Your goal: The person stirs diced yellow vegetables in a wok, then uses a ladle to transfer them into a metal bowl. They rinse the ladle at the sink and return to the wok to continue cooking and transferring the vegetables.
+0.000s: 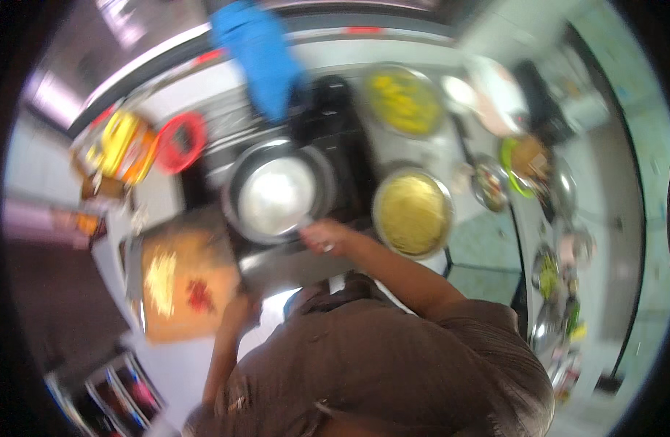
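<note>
A wide metal pan [232,188] sits on the black stove, with pale, shiny contents [277,191] inside. My right hand [325,236] is closed at the pan's near right rim around a light metal handle [305,220]; blur hides whether it belongs to a utensil or the pan. My left hand [243,310] is low, by the near right edge of an orange-brown board [187,325], its fingers blurred. On that board lie a pale yellow shredded heap [161,284] and a small dark red heap [200,296]. Right of the stove stands a round bowl of yellow, grainy food [413,214].
A blue cloth [261,60] hangs behind the stove. Back left are a red plastic basket [181,143] and a yellow-orange package [128,146]. A bowl with yellow pieces [404,101] stands back right. Several dishes, including a small metal bowl [490,183], line the right counter.
</note>
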A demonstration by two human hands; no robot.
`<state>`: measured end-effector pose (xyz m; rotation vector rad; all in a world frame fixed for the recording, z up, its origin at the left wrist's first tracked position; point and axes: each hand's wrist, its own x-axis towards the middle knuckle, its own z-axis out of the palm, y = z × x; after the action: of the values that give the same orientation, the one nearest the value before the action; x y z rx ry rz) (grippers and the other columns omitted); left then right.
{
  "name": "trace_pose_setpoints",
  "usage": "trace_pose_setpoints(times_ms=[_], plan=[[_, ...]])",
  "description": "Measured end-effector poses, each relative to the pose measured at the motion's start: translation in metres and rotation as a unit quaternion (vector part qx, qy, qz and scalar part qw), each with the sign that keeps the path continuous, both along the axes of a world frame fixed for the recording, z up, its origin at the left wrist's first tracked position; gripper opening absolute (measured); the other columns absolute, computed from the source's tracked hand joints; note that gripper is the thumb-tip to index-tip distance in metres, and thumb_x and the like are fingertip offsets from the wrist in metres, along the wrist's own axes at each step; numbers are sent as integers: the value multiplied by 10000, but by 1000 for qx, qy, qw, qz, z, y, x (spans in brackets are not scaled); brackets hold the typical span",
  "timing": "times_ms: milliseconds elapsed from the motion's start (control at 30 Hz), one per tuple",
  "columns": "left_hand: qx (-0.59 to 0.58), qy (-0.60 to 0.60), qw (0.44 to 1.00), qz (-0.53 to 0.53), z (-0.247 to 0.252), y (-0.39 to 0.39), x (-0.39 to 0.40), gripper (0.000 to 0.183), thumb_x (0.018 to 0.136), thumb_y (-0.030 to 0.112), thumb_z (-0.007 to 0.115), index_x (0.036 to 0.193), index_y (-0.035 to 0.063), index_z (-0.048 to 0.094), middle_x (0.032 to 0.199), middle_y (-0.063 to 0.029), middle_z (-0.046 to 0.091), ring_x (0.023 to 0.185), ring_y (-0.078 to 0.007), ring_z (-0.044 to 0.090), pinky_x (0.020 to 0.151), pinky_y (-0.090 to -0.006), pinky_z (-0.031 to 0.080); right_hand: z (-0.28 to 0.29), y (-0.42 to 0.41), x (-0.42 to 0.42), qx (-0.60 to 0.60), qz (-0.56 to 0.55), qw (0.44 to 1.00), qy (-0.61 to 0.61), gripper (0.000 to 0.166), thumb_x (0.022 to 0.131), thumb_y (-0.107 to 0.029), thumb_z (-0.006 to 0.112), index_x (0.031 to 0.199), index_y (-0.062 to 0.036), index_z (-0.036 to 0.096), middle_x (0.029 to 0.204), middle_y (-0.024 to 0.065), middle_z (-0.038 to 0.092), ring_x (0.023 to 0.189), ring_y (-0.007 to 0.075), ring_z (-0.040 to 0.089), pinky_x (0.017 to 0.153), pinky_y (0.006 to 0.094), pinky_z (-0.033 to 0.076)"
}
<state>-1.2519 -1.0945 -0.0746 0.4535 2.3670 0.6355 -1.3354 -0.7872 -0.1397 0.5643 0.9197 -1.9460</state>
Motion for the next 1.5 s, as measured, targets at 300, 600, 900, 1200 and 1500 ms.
trace_pose_setpoints(times_ms=[300,600,900,1200,1500], plan=[[7,42,993,-109,19,43,-21,265,776,115,507,1009,86,629,850,-213,616,775,-360,605,691,-419,473,127,19,55,-113,-11,994,-6,169,820,-159,586,845,-7,517,662,3,464,460,44,403,347,158,312],[-51,10,972,-230,17,110,-3,288,795,211,528,1042,87,610,910,-199,614,861,-352,588,759,-432,457,185,75,143,-107,-77,986,99,177,771,-130,605,824,4,502,632,9,474,445,45,406,339,169,304],[37,73,916,-392,-17,201,58,233,763,164,569,972,85,633,833,-183,638,740,-336,616,723,-417,489,231,136,268,101,-176,957,209,167,790,-189,580,756,-37,522,538,4,467,381,78,422,335,224,350],[-54,-2,882,-468,1,338,117,265,776,185,537,1001,79,629,841,-183,640,765,-327,623,722,-403,490,228,195,396,160,-303,923,176,202,783,-164,565,874,8,509,633,36,494,398,88,438,315,236,359],[84,32,743,-663,-22,417,102,296,738,200,515,964,62,649,769,-203,623,719,-353,617,658,-433,492,225,204,435,136,-429,881,145,189,796,-108,553,924,9,479,623,35,464,397,66,399,304,215,346]])
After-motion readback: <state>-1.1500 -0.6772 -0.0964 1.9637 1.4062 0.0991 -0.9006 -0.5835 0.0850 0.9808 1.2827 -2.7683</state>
